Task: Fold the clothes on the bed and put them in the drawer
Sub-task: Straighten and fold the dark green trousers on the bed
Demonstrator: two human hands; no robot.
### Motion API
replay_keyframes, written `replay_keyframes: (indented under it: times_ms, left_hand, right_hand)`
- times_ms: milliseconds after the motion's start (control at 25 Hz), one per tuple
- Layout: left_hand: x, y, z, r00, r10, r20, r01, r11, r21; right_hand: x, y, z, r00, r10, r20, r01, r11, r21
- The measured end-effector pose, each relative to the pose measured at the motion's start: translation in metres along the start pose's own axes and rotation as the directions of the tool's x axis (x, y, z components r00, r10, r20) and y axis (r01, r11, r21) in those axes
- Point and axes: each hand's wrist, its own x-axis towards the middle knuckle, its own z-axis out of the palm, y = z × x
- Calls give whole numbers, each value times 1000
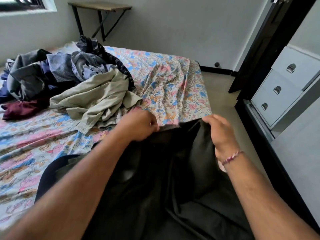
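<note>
On the bed (52, 144), heaped clothes (69, 78) lie left of the black garment (173, 179), whose far edge the left hand (140, 125) and right hand (221, 132) each pinch with curled fingers; right of the bed, across bare floor, the drawer unit (284, 87) stands closed

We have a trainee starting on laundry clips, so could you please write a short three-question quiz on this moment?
1. True or false: both hands grip the black garment.
2. Which lies nearest the left hand? A) beige garment B) maroon garment C) folding table
3. Fill in: the drawers are on the person's ____ side.

Key
1. True: the left hand and the right hand hold its top edge.
2. A
3. right
</note>
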Motion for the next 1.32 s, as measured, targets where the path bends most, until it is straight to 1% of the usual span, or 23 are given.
replay_keyframes:
  times_ms: [40, 80, 120, 200, 240, 280, 320, 360, 400, 440, 480, 520, 560, 680, 720, 880, 1000, 1160, 1320]
  left_hand:
    - [18, -1, -19, 1000, 11, -20, -11, 999, -37]
    - [30, 1, -34, 997, 24, -71, -33, 992, -123]
    - [36, 3, -40, 987, 25, -161, -61, 972, -228]
    - [24, 11, -32, 938, -69, -341, -97, 890, -447]
    - [11, 16, -17, 925, -135, -356, -98, 820, -564]
    - [-5, 19, 5, 936, -186, -299, -78, 718, -691]
    - [-23, 24, 30, 961, -206, -187, -26, 603, -797]
    - [-41, 29, 54, 979, -196, -64, 46, 510, -859]
    - [-56, 34, 75, 983, -179, 30, 109, 452, -886]
    - [-67, 38, 93, 981, -173, 87, 154, 421, -894]
    - [-74, 40, 106, 977, -181, 115, 180, 403, -897]
    - [-79, 43, 116, 973, -197, 122, 192, 387, -902]
    - [-81, 46, 121, 969, -218, 119, 194, 368, -909]
    - [-84, 56, 121, 958, -269, 100, 167, 239, -957]
    - [-85, 59, 120, 955, -283, 88, 153, 216, -964]
    - [-88, 65, 118, 952, -302, 48, 107, 181, -978]
    - [-87, 63, 120, 946, -324, -5, 80, 248, -965]
    - [-84, 59, 124, 912, -406, -54, 80, 305, -949]
    - [-83, 61, 125, 917, -389, -89, 64, 362, -930]
  right_hand:
    - [17, -15, 4, 996, -74, -50, 70, 995, -74]
    - [28, -26, 8, 982, -161, -103, 145, 979, -145]
    - [30, -32, 12, 955, -256, -151, 225, 954, -198]
    - [9, -29, 14, 881, -425, -208, 359, 887, -291]
    - [-10, -19, 15, 860, -469, -202, 391, 859, -331]
    - [-31, -2, 16, 867, -466, -178, 386, 852, -353]
    - [-50, 20, 16, 901, -408, -150, 342, 878, -335]
    - [-70, 42, 17, 944, -304, -128, 261, 926, -273]
    - [-85, 63, 18, 977, -178, -114, 156, 972, -178]
    - [-98, 78, 20, 993, -56, -107, 47, 996, -78]
    - [-107, 89, 21, 994, 33, -108, -33, 999, 0]
    - [-112, 95, 22, 991, 72, -111, -67, 997, 49]
    - [-114, 95, 21, 991, 73, -115, -64, 995, 78]
    - [-119, 89, 22, 994, -13, -105, 24, 994, 106]
    - [-120, 88, 22, 994, -35, -99, 46, 994, 103]
    - [-121, 91, 24, 995, -60, -85, 71, 989, 127]
    - [-120, 92, 23, 995, -64, -77, 77, 979, 187]
    - [-120, 92, 25, 994, -11, -108, 41, 959, 281]
    - [-121, 89, 26, 992, -50, -119, 80, 961, 266]
